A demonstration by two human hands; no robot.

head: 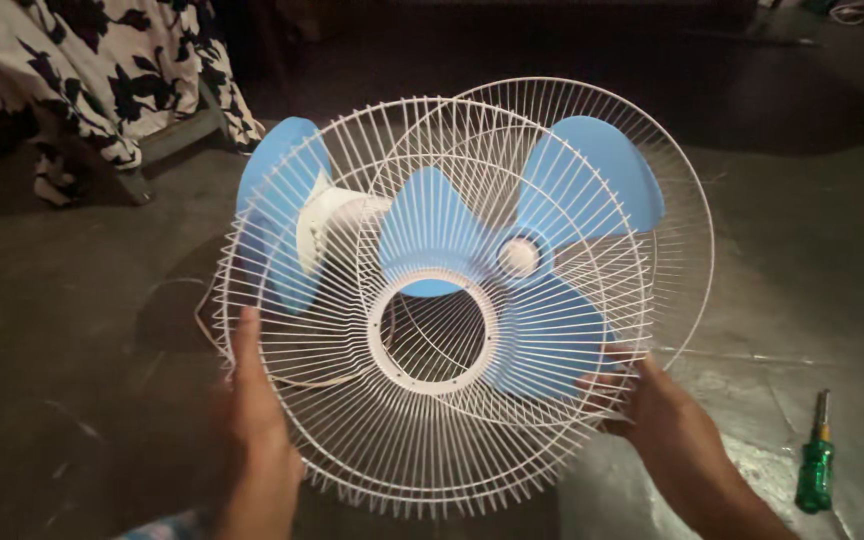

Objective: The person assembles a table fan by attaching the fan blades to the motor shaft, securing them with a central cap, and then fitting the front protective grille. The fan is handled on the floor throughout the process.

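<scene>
You've got the white wire front guard (pixel 432 300) up in front of the fan, just off the blue blades (pixel 542 250) and the rear guard (pixel 687 240). Left hand (pixel 252 420) closed on its left rim, right hand (pixel 652 400) pinching the right rim; the right fingers are blurred, so that grip is probably firm but hard to confirm. Guard should be light and springy, thin wires bend easily, so hold the outer ring, not the spokes or centre ring (pixel 432 330). Green-handled screwdriver (pixel 815 470) lies on the floor (pixel 72 330), well to the right.
</scene>
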